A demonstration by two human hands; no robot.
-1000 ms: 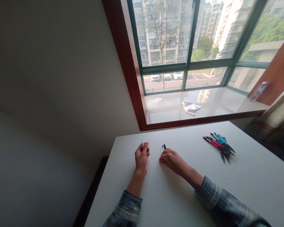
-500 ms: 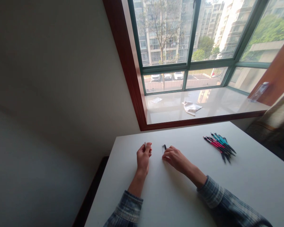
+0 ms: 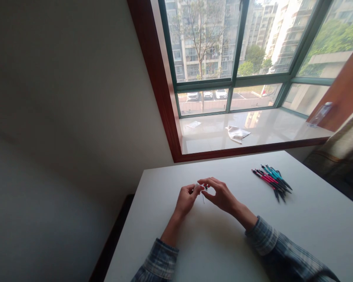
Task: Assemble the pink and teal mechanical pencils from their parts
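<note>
My left hand (image 3: 186,201) is closed, thumb and fingertips pinching a small whitish piece (image 3: 197,185) that looks like part of a pen; most of it is hidden by the fingers. Close against it comes my right hand (image 3: 220,194), its thumb and index finger curved apart, the index fingertip at the whitish piece. Through the gap between them shows a small black piece (image 3: 206,188), perhaps on the table. A thin white stick (image 3: 203,199), like a pen refill, lies on the white table (image 3: 223,250) beneath the fingers.
A pile of red, teal and black pens (image 3: 273,181) lies at the table's right. Behind the table, a crumpled white cloth or tissue (image 3: 237,134) and a flat white scrap (image 3: 193,124) rest on the window sill (image 3: 206,143). A grey wall (image 3: 76,98) stands at the left.
My left hand has moved right with the whitish piece. My right hand has lifted from the small parts on the table, its fingers parting, and the two hands now meet.
</note>
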